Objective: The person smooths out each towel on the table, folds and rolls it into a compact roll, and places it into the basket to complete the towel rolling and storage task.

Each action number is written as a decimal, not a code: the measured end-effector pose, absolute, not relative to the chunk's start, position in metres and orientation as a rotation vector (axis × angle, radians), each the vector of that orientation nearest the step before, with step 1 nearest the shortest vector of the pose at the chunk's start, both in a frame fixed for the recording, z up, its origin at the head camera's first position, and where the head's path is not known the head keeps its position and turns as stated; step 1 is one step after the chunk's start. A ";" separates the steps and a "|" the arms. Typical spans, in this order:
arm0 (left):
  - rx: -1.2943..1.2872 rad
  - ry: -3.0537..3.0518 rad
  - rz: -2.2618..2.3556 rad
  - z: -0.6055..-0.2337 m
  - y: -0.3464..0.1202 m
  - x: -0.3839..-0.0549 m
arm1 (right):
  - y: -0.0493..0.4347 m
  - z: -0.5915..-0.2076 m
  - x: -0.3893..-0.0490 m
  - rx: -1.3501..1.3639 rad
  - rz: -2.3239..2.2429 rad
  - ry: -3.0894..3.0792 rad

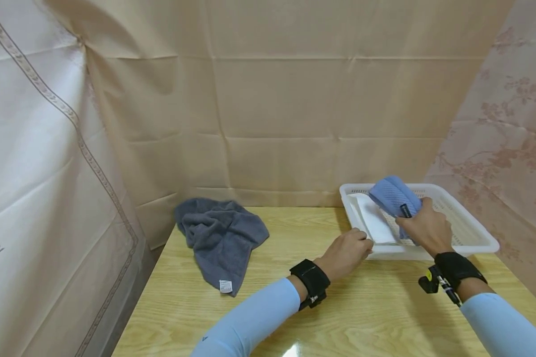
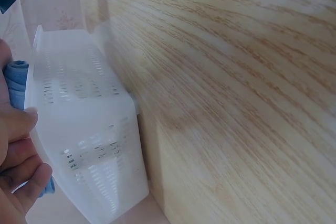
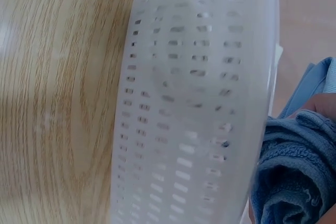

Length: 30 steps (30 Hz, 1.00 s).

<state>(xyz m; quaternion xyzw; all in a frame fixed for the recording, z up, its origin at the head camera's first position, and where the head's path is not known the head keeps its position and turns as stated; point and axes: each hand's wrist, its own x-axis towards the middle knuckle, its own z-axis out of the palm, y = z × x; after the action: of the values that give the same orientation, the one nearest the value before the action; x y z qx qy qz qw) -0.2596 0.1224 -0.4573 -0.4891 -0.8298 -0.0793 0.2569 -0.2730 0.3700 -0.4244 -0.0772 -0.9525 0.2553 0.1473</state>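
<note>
My right hand (image 1: 429,229) grips a folded blue towel (image 1: 395,194) with a small dark tag, above the inside of a white plastic basket (image 1: 475,243). Seen from the right wrist, the towel's rolled fold (image 3: 294,182) bulges past the basket rim. At the basket's near left corner, my left hand (image 1: 346,254) holds the rim between thumb and fingers; the left wrist view shows the thumb against the edge of the basket (image 2: 86,114). A folded white cloth (image 1: 375,218) lies in the basket's left part.
A crumpled grey towel (image 1: 223,238) with a white label lies at the left of the wooden table (image 1: 268,317). Beige cloth (image 1: 286,99) hangs behind the table, and a flower-patterned cloth (image 1: 509,148) hangs at the right, close to the basket.
</note>
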 end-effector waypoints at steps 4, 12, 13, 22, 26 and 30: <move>-1.325 -2.254 -0.205 -0.457 0.122 -0.260 | 0.373 -0.426 -0.274 -0.233 0.742 -2.747; -1.339 -2.272 -0.214 -0.458 0.120 -0.260 | 0.380 -0.433 -0.277 -0.276 0.739 -2.777; -1.338 -2.274 -0.213 -0.459 0.120 -0.259 | 0.381 -0.434 -0.277 -0.281 0.739 -2.783; -1.329 -2.277 -0.195 -0.458 0.121 -0.259 | 0.389 -0.439 -0.281 -0.305 0.725 -2.799; -1.324 -2.277 -0.183 -0.458 0.122 -0.259 | 0.392 -0.440 -0.282 -0.288 0.722 -2.796; -1.325 -2.271 -0.185 -0.458 0.123 -0.260 | 0.394 -0.441 -0.283 -0.286 0.715 -2.792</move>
<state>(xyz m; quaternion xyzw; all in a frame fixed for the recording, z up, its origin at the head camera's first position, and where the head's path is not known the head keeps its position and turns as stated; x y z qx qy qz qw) -0.2599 0.1230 -0.4581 -0.4867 -0.8342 -0.0679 0.2501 -0.2825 0.3937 -0.4408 -0.0980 -0.9568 0.2451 0.1221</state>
